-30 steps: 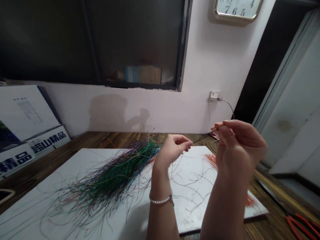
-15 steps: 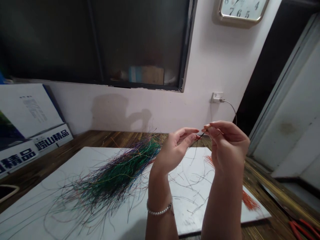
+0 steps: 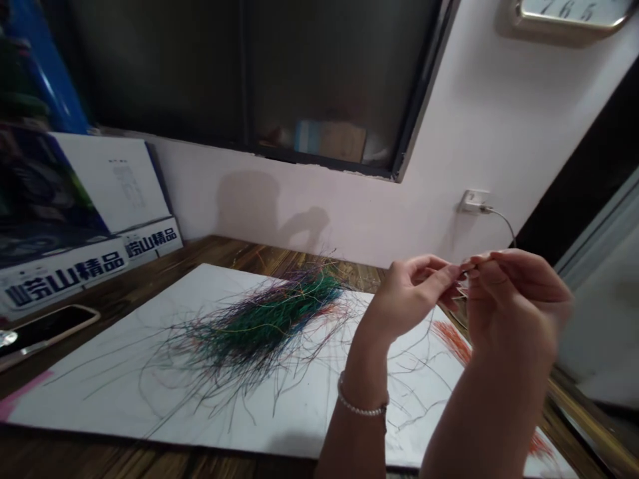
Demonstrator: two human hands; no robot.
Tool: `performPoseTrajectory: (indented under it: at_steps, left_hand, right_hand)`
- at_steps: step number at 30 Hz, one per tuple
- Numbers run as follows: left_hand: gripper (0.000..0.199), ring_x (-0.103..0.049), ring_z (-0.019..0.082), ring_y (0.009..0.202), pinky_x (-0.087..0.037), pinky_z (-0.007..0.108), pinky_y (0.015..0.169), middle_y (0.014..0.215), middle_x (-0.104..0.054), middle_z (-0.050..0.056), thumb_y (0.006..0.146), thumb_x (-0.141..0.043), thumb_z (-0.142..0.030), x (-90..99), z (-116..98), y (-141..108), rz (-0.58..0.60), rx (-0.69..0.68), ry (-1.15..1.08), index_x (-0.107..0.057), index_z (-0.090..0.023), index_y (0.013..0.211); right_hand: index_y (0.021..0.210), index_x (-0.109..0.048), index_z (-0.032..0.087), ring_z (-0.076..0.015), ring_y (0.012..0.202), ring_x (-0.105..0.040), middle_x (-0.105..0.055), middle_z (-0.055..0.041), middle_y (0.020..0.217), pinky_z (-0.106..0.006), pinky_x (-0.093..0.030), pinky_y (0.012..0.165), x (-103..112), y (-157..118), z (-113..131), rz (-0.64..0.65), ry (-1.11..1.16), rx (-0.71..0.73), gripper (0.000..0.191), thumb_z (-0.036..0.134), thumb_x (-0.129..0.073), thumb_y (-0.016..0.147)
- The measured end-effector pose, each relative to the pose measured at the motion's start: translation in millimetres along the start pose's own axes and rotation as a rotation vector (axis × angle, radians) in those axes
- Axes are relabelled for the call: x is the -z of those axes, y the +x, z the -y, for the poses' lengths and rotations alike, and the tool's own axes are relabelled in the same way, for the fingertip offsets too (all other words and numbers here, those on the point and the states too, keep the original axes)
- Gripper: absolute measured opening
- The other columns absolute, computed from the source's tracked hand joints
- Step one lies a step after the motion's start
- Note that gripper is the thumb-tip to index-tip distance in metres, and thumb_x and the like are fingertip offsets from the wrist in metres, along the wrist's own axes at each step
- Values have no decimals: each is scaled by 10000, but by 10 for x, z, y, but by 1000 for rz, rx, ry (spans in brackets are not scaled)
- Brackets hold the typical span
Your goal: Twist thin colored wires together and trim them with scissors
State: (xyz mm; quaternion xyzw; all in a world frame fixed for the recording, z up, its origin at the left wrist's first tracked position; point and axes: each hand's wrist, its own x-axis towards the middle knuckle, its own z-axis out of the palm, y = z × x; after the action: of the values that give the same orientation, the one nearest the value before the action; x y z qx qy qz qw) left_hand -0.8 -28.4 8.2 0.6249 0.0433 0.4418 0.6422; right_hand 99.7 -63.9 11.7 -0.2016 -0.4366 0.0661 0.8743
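Observation:
Both my hands are raised above the right part of a white board [image 3: 114, 392], fingertips almost meeting. My left hand [image 3: 412, 296], with a beaded bracelet on its wrist, pinches a thin dark wire [image 3: 464, 274] between thumb and fingers. Right beside it, my right hand [image 3: 519, 299] is closed in a pinch on the same wire; its fingers cover most of the wire. To the left on the board lies a big tangled bundle of thin coloured wires [image 3: 269, 316], mostly green with purple and blue. Loose dark wires [image 3: 414, 392] are scattered beneath my hands.
Orange strands [image 3: 452, 340] lie on the board by my right forearm. A phone [image 3: 50, 332] rests on the wooden table at the left, before printed boxes [image 3: 134, 193]. Behind the table are a wall with a dark window [image 3: 324, 73] and a plugged-in cable [image 3: 504, 218].
My view has turned left, so the scene sits further right and the whole phone shows. My fingertips have come closer together on the wire. A red-handled tool has left the view.

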Motion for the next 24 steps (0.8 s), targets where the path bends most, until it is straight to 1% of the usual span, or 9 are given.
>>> performPoseTrajectory:
  at_steps: [3, 6, 8, 10, 13, 16, 20, 24]
  left_hand:
    - [249, -477, 72, 576, -398, 207, 564, 644, -527, -7, 813, -599, -378, 13, 4, -18, 19, -2, 24, -612, -133, 774]
    - [218, -431, 70, 575, -363, 203, 546, 629, -477, -23, 824, -575, -341, 26, 5, -40, -9, -41, 71, -615, -135, 766]
    - [202, -451, 80, 611, -375, 210, 573, 659, -502, -13, 828, -562, -325, 28, 5, -64, -57, -78, 117, -618, -135, 789]
    - [198, -485, 96, 648, -396, 222, 600, 704, -553, 5, 839, -540, -323, 24, -7, -103, -118, -114, 210, -619, -144, 814]
    - [176, -521, 109, 652, -410, 227, 592, 723, -600, 17, 867, -487, -277, 0, -52, -176, -207, -171, 391, -615, -168, 815]
    - [181, -552, 116, 651, -420, 221, 580, 709, -627, 21, 881, -458, -211, -33, -91, -224, -260, -225, 531, -614, -183, 795]
    - [187, -592, 134, 669, -453, 239, 603, 752, -674, 40, 903, -461, -211, -66, -70, -221, -263, -261, 640, -637, -189, 845]
    - [176, -612, 139, 668, -465, 246, 617, 763, -691, 52, 904, -479, -198, -85, -24, -187, -246, -279, 696, -651, -176, 871]
  right_hand:
    - [664, -710, 155, -110, 527, -613, -662, -8, 597, -248, -490, 533, -23, -16, -5, -16, -41, 15, 170, 26, -707, 553]
    - [658, -717, 184, -107, 539, -606, -649, 1, 590, -257, -486, 535, -44, -36, -26, -7, -60, 30, 201, 27, -680, 537]
    - [660, -721, 204, -99, 559, -601, -640, 11, 597, -261, -488, 561, -51, -47, -50, 7, -68, 31, 220, 33, -668, 533]
    - [666, -723, 215, -90, 566, -592, -630, 23, 598, -258, -484, 576, -53, -54, -82, 19, -63, 14, 238, 33, -654, 529]
    - [678, -723, 214, -77, 577, -585, -623, 31, 617, -240, -478, 581, -45, -49, -139, 19, -31, -40, 257, 26, -641, 523]
    - [668, -716, 216, -66, 579, -575, -608, 33, 623, -224, -477, 589, -33, -29, -194, -13, -1, -110, 258, 25, -639, 513]
    - [636, -695, 202, -59, 575, -558, -587, 34, 612, -198, -462, 554, -11, 4, -239, -48, 41, -176, 234, 25, -626, 500]
    - [649, -696, 186, -75, 578, -563, -595, 19, 606, -199, -462, 528, 37, 28, -230, -94, 18, -202, 251, 7, -606, 498]
